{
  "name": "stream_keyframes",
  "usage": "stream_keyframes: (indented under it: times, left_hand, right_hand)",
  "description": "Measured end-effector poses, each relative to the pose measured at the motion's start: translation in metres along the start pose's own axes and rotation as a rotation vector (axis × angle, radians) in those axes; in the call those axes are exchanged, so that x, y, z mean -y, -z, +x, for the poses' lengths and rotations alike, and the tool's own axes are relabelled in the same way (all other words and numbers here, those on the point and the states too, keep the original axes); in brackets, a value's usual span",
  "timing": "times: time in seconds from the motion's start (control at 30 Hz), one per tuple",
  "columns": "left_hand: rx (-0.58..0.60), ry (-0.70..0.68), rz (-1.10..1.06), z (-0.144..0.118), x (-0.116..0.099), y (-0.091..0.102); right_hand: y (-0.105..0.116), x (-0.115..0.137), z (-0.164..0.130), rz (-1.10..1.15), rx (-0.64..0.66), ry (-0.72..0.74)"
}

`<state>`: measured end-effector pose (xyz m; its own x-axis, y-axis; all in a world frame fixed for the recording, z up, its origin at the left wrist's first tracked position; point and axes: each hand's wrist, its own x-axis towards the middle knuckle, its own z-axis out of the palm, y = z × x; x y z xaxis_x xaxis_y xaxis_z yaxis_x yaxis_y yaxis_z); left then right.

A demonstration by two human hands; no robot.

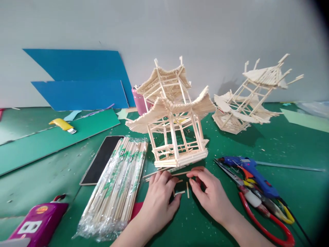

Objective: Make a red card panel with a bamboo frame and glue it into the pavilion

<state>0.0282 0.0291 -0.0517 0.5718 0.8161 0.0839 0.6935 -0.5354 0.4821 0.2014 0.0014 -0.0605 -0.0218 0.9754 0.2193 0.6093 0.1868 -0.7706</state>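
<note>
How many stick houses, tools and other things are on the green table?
Stick pagoda models: 2
Chopstick bundle: 1
Glue gun: 1
Red scissors: 1
Yellow utility knife: 1
Phone: 1
Total: 7

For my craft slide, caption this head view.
Both hands, left hand and right hand, handle short sticks before a bamboo-stick pavilion model.

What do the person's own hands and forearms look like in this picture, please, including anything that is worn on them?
Both are bare: the left hand and the right hand wear no gloves, and no rings, watch or bracelet show. The forearms run bare to the bottom edge of the picture, with no sleeve in view. The fingernails look short and unpainted. No markings show.
</note>
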Motion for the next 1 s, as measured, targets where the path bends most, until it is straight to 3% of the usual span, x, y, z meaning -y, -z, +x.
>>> stream_keyframes:
  times: [0.3, 0.5, 0.63, 0.83, 1.0]
  left_hand:
    - [-0.013, 0.001, 0.006, -0.002, -0.006, -0.002]
    - [-0.032, 0.000, 0.055, -0.019, 0.001, 0.020]
    - [-0.032, -0.003, 0.100, -0.043, 0.007, 0.030]
    - [-0.133, -0.010, 0.192, -0.075, 0.011, 0.020]
    - [-0.089, -0.054, 0.256, -0.075, 0.016, 0.013]
  right_hand:
    - [0.001, 0.000, 0.000, 0.000, 0.013, -0.020]
    - [0.005, 0.001, 0.001, -0.027, 0.023, -0.016]
    - [0.008, 0.006, -0.002, -0.113, 0.130, 0.010]
    - [0.009, 0.006, -0.004, -0.247, 0.204, 0.047]
    - [0.014, 0.003, -0.003, -0.285, 0.184, 0.039]
